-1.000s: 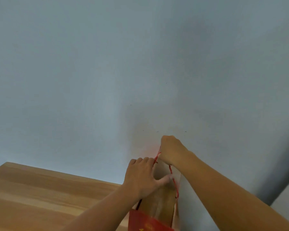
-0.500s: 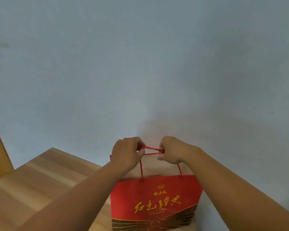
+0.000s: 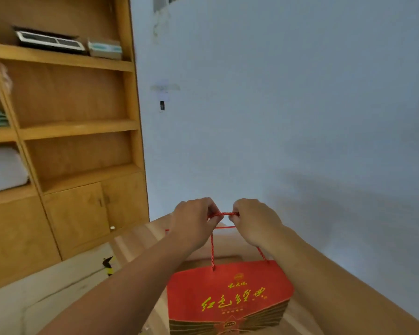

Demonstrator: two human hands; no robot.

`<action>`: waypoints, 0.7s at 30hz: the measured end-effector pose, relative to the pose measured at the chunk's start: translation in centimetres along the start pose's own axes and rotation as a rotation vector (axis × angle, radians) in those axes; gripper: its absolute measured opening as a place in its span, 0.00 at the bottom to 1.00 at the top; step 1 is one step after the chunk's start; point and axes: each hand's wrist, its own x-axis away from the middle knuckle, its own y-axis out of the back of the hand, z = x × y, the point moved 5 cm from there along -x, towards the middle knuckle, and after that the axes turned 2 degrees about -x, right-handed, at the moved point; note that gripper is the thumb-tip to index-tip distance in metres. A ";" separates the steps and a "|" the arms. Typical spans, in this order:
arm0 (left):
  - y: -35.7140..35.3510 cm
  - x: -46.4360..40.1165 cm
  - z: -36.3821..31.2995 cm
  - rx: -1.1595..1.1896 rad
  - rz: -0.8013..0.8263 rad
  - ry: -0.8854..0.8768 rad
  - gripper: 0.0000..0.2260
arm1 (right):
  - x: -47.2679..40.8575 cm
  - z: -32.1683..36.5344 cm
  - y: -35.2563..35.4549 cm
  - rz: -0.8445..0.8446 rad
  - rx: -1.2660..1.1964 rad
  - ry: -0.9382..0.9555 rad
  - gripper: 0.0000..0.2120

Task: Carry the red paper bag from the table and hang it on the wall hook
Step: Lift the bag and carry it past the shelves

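Note:
The red paper bag [image 3: 228, 296] with gold lettering hangs below my hands, low in the centre of the view. My left hand [image 3: 194, 223] and my right hand [image 3: 254, 221] are both shut on its red rope handles [image 3: 224, 214], which stretch taut between my fists. The wall hook [image 3: 162, 105], small and dark under a pale patch, sits on the grey-blue wall [image 3: 288, 105] well above and left of my hands. The wooden table [image 3: 140, 235] shows beneath and behind the bag.
A tall wooden shelf unit [image 3: 78, 129] with cupboard doors stands at left against the wall, holding a flat device [image 3: 49, 41], a box and folded cloth. A pale floor [image 3: 34, 293] with a small black-and-yellow object [image 3: 108, 264] lies left of the table.
My view has swung left, bringing the shelf unit and the hook into sight. The bag has turned its red face to me, and both fists now hold the handles.

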 end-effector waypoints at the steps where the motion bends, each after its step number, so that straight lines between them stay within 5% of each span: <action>1: 1.4 0.4 2.3 -0.011 -0.008 0.030 0.06 | -0.8 2.6 -0.7 0.000 0.007 0.037 0.09; 21: 23.8 9.9 43.7 -0.270 -0.185 0.491 0.05 | -12.3 48.0 -18.4 0.113 -0.030 0.571 0.08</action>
